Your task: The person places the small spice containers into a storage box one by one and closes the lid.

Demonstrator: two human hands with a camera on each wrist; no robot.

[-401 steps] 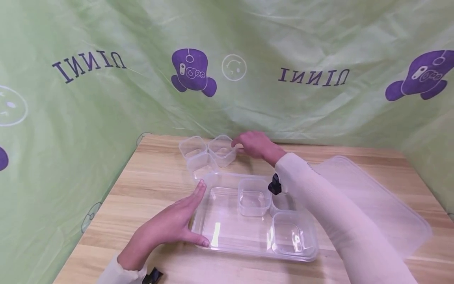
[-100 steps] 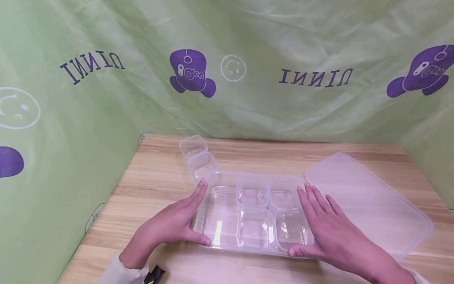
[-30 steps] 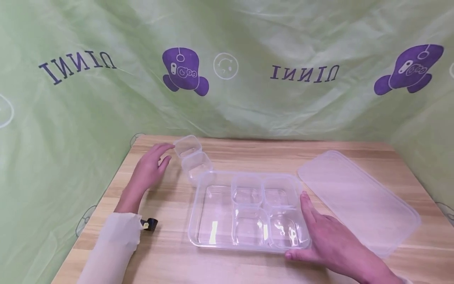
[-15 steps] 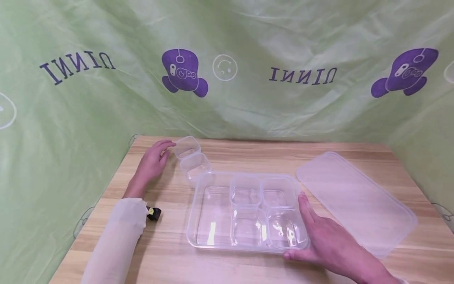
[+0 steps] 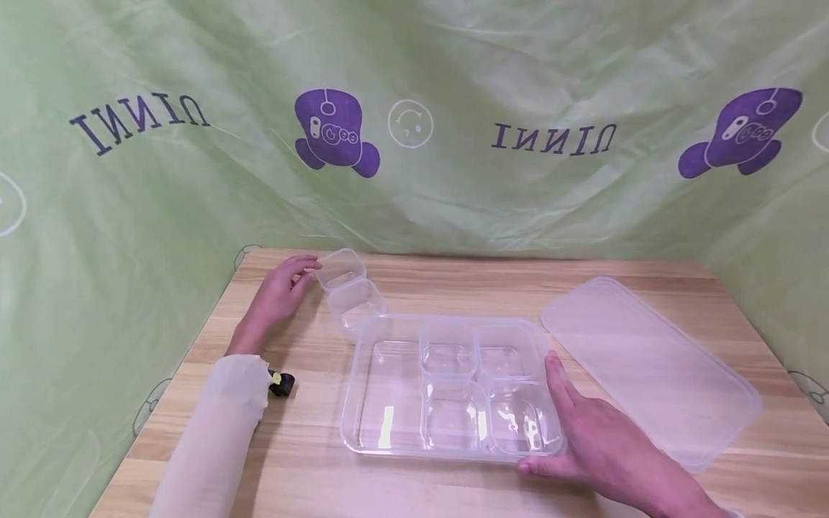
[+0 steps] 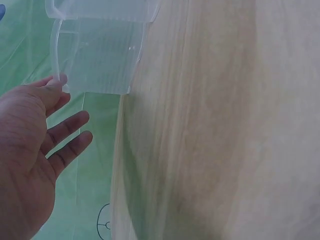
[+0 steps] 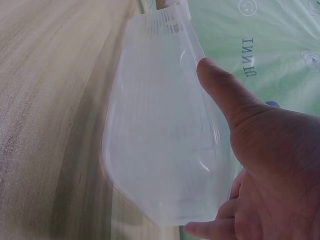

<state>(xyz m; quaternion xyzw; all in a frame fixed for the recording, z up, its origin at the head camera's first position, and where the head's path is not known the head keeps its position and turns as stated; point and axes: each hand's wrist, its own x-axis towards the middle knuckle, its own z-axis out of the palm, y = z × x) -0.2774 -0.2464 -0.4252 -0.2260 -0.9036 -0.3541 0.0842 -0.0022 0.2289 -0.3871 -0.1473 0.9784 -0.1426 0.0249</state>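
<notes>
At the rear left, two small clear plastic boxes stand one behind the other. My left hand [image 5: 277, 291] is at the rear small box [image 5: 342, 269], thumb and index finger pinching its rim at the left corner; the other fingers spread free in the left wrist view. The front small box [image 5: 358, 302] stands close to the large container's back left corner. Several small boxes fill the right part of the large clear container [image 5: 388, 455]; its left part shows bare bottom. My right hand [image 5: 605, 435] rests against its right end, thumb at the front corner, fingers extended along the wall.
A translucent flat lid [image 5: 654, 367] lies on the wooden table [image 5: 311, 482] to the right of the container. A green printed cloth [image 5: 453, 194] hangs behind the table and along its sides.
Earlier, the right hand reached a third small box at the rear; that group is now two, with more boxes in the container. The left hand has left the container for the rear box.
</notes>
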